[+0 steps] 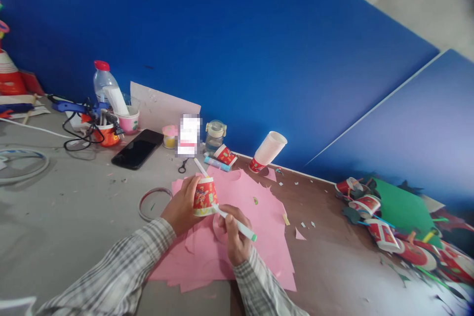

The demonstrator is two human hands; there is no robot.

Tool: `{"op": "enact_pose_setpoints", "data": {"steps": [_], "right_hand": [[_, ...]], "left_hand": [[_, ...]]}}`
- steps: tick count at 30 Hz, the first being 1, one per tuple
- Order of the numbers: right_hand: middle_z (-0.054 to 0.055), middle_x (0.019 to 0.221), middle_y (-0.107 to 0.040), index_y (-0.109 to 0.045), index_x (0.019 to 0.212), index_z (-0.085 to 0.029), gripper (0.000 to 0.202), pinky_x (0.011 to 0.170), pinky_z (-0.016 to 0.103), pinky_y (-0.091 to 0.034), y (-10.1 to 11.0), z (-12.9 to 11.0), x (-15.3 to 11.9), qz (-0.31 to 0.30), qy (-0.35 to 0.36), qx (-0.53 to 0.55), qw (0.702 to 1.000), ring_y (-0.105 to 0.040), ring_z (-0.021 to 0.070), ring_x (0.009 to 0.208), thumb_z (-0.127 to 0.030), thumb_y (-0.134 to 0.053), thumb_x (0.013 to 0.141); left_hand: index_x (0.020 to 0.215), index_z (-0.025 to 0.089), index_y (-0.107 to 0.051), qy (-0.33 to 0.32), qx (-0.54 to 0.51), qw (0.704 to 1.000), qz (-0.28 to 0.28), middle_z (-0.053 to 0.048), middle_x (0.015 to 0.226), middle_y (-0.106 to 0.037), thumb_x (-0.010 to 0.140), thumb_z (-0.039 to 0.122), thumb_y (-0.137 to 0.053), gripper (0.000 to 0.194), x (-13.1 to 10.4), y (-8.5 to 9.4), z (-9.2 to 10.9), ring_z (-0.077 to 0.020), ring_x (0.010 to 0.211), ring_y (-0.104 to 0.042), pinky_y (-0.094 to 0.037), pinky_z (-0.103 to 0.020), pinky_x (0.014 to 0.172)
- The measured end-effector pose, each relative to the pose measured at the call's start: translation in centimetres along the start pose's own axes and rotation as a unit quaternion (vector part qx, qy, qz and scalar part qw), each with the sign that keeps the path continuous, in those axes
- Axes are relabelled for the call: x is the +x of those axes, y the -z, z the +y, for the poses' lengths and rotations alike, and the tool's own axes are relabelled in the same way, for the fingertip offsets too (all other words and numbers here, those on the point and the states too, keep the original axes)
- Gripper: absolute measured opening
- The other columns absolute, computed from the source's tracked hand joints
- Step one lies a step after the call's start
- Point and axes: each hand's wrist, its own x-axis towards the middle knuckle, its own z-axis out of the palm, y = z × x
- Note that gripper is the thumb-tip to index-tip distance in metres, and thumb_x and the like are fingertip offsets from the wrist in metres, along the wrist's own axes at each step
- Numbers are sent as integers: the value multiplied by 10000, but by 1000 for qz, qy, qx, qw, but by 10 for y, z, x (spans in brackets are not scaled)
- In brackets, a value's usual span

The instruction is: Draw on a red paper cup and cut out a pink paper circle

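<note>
My left hand (182, 206) is wrapped round a red patterned paper cup (205, 196), holding it from its left side over the pink paper sheets (255, 252). Pinched in my right hand (236, 234) is a white marker (240, 228) with a green end. The marker's tip touches or almost touches the cup's lower right edge. A pale stick-like object (200, 167) shows just behind the cup's top; whether it touches the cup I cannot tell. Black-handled scissors (182, 166) lie beyond my left hand, and a roll of tape (142, 207) lies to its left.
A black phone (138, 149), a red-capped bottle (105, 81) and a glass jar (215, 136) stand or lie at the back. A tilted stack of paper cups (268, 151) leans near the blue partition (237, 49). Cut cups and a green sheet (400, 210) clutter the right.
</note>
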Motion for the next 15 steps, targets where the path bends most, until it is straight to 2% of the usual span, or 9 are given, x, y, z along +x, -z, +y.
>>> {"op": "enact_pose_setpoints", "data": {"steps": [6,15], "right_hand": [[-43,473,-545,-593,822,-178,151,303,195,-371,-8,-3,2,26,-16,6,1000,-450,113,305,-256,-471,778],[0,541,-610,-618,841,-196,177,406,260,-446,-5,5,-2,23,-15,-66,997,-539,168,429,-273,-481,759]], "left_hand": [[1231,224,-222,7,6,1000,-11,-97,1136,-441,509,435,-714,899,0,-1,0,-292,1078,-449,-435,-490,904],[1222,219,-233,8,12,1000,-13,-102,1130,-460,517,474,-698,882,1,0,3,-288,1069,-459,-434,-495,905]]}}
